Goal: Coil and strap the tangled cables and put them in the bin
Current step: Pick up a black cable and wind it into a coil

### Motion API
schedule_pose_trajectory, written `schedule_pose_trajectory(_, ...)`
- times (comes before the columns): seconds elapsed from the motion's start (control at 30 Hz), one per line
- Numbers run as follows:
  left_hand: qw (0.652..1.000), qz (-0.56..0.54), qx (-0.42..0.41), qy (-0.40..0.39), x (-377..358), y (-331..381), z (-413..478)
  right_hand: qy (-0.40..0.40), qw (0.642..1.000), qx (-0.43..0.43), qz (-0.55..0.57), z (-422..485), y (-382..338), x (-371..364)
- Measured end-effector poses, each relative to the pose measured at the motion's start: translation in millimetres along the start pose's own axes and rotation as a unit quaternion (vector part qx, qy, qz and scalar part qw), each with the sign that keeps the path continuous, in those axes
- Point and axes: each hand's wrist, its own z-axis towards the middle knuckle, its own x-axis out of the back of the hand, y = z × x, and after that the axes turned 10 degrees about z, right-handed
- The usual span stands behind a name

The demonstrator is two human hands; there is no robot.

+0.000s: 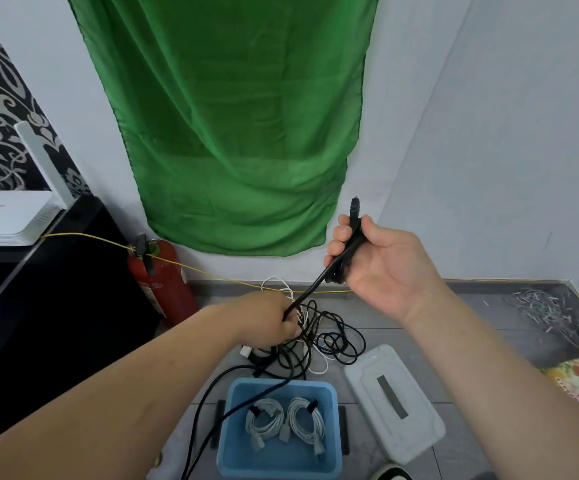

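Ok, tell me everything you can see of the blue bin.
The blue bin is an open rectangular tub, plastic by the look, with rounded corners and dark clips on both sides. It stands upright on the grey floor. Inside lie the left white coil and right white coil, each bound with a dark strap. A black cable crosses its far left corner. A white lid lies apart on its right.

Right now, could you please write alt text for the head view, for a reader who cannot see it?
A right hand and left hand grip one black cable above a tangle of black and white cables on the floor. A blue bin holds two strapped white coils, its lid beside it.
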Motion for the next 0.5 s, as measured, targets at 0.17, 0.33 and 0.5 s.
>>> schedule_pose_trajectory(0.17,0.999,0.024,0.022,0.012,-3.3,-16.2,5.4,-0.017,0.998,-0.016,-0.062,-5.0,2.8,1.9)
schedule_pose_trajectory(0.33,0.991,0.101,0.050,0.067,10.3,-19.8,3.9,-0.004,0.991,-0.089,-0.101,-8.8,-6.2,4.2)
schedule_pose_trajectory(0.5,0.964,0.212,0.082,0.137,25.8,-8.9,0.1,-0.095,0.921,-0.243,-0.288,-19.3,-6.0,2.6)
